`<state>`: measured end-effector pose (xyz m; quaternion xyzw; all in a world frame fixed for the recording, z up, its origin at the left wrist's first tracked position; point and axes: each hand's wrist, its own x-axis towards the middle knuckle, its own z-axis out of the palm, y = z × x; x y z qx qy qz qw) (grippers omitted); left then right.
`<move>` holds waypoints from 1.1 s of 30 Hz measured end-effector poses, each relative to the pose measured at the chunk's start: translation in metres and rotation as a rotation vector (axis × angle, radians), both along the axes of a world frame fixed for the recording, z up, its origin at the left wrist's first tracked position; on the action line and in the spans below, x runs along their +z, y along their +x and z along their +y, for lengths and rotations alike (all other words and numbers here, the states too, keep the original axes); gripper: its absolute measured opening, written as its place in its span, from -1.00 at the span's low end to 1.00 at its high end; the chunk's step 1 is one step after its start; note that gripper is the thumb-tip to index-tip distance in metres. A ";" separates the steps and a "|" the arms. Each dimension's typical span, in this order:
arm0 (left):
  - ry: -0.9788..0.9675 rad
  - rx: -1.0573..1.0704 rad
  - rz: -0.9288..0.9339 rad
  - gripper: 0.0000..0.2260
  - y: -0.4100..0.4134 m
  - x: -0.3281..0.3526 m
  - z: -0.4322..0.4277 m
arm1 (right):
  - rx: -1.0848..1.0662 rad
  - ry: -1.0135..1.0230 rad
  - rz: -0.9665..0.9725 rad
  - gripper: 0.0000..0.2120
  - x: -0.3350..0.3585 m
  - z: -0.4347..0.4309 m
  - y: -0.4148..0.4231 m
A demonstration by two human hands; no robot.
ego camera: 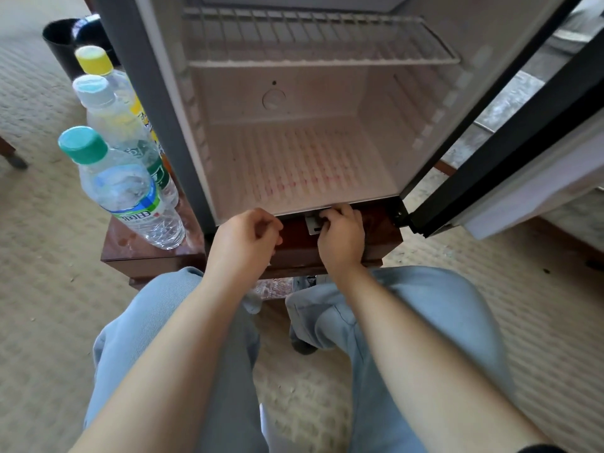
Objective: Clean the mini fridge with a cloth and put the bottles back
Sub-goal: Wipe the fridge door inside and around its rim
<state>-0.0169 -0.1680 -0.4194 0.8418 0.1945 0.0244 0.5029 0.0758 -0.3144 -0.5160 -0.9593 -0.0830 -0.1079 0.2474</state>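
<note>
The open white mini fridge [294, 158] is empty and three clear plastic bottles [130, 191] stand on the brown wooden worktop [130, 253] beside it, so restocking seemingly remains, with no cloth visible; the left hand [245, 237] curls empty, and the right hand [341, 240] pinches a small grey metal bracket [311, 224].

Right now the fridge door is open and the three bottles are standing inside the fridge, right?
Not quite. The door is open, but the three bottles stand outside the fridge, on the table to its left. The head view shows this; no bottles are inside.
</note>
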 end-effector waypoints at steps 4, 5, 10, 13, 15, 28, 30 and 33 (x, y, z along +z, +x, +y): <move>0.062 -0.033 0.021 -0.84 0.001 0.000 -0.002 | 0.064 -0.082 0.032 -0.72 0.006 -0.034 0.017; 0.070 -0.046 0.024 -0.83 0.001 0.000 -0.003 | -0.014 -0.060 0.030 -0.71 0.005 -0.047 0.021; 0.076 -0.089 0.003 -0.82 0.008 -0.001 -0.010 | -0.289 0.073 0.061 -0.62 0.004 -0.090 0.032; 0.076 -0.117 -0.018 -0.84 0.015 0.000 -0.014 | -0.333 0.219 -0.090 -0.63 0.005 -0.083 0.030; 0.097 -0.128 -0.017 -0.85 0.018 0.000 -0.014 | -0.340 0.280 -0.180 -0.61 0.006 -0.072 0.036; 0.203 -0.112 -0.013 -0.89 0.019 -0.005 0.003 | 0.474 0.104 -0.092 -0.53 0.027 0.036 -0.017; 0.219 -0.106 -0.012 -0.88 0.020 -0.007 0.008 | 0.446 0.196 -0.033 -0.57 0.041 0.027 -0.016; 0.214 -0.084 -0.026 -0.89 0.021 -0.006 0.013 | 0.250 0.354 0.031 -0.60 0.061 0.000 -0.013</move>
